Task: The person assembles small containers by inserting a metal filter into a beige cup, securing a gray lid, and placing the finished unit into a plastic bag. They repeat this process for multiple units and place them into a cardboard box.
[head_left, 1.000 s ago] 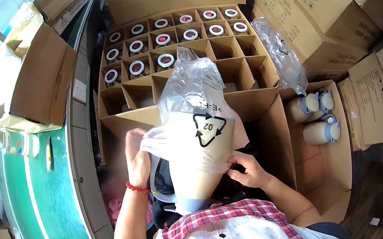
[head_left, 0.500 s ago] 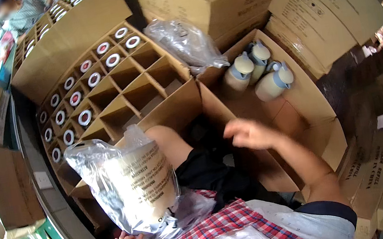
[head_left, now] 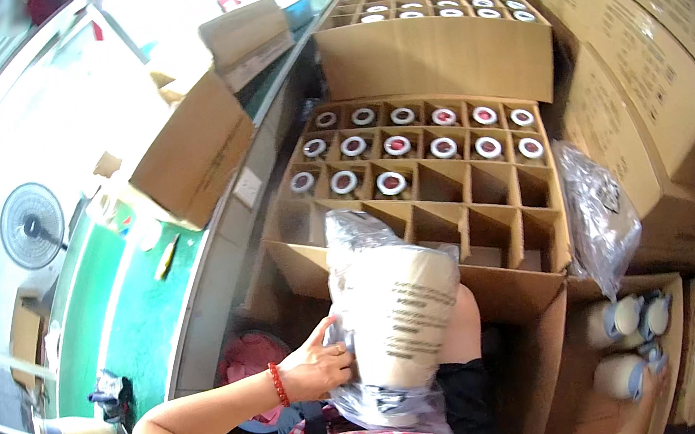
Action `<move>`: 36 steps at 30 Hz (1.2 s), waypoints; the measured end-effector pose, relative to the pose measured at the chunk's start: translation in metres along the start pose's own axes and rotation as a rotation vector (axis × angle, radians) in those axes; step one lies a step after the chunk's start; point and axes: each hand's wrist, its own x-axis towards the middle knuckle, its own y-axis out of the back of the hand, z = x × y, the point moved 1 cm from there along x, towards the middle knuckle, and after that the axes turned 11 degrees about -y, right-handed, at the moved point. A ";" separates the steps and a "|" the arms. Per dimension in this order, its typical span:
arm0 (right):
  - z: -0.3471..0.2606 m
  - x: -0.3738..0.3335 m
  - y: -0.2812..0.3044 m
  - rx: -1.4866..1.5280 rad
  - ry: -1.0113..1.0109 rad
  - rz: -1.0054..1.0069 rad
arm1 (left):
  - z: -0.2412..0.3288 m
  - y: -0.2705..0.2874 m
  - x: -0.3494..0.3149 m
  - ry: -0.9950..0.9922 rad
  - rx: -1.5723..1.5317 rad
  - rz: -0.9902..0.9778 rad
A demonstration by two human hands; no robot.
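A cream-coloured round vessel in a clear printed plastic bag (head_left: 401,322) rests tilted across my lap. My left hand (head_left: 319,367), with a red beaded bracelet at the wrist, grips the bag's left side, thumb up and fingers curled against it. In the carton at the lower right lie three cream jugs (head_left: 610,323) with blue-grey collars and handles. What looks like my right hand (head_left: 659,406) is beside the nearest jug, blurred and barely distinct from the cardboard, so its fingers cannot be made out.
Ahead stands a divided carton (head_left: 464,267) with ring-topped cylinders in its far cells; another carton (head_left: 431,54) is behind it. A crumpled plastic bag (head_left: 596,209) lies at its right, near stacked cartons (head_left: 615,129). A green bench (head_left: 140,313) and fan (head_left: 33,226) are left.
The view has swung left, bringing the bench and fan into sight. My right hand has left the space over my lap toward the jug carton. The bagged vessel stays on my lap.
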 end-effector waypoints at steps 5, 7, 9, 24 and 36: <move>-0.068 -0.057 0.012 0.146 0.008 -0.028 | -0.004 0.084 -0.026 0.024 -0.204 0.397; -0.098 -0.080 0.018 0.186 0.027 -0.045 | -0.002 0.095 -0.080 0.217 -0.663 0.954; -0.126 -0.106 0.012 0.221 0.031 -0.099 | 0.014 0.108 -0.164 0.554 -1.018 1.292; -0.244 -0.255 0.028 0.464 -0.015 -0.250 | -0.184 0.006 -0.621 1.466 -0.003 2.252; -0.282 -0.331 0.034 1.000 -0.062 -0.799 | -0.196 0.062 -0.385 1.244 0.091 1.619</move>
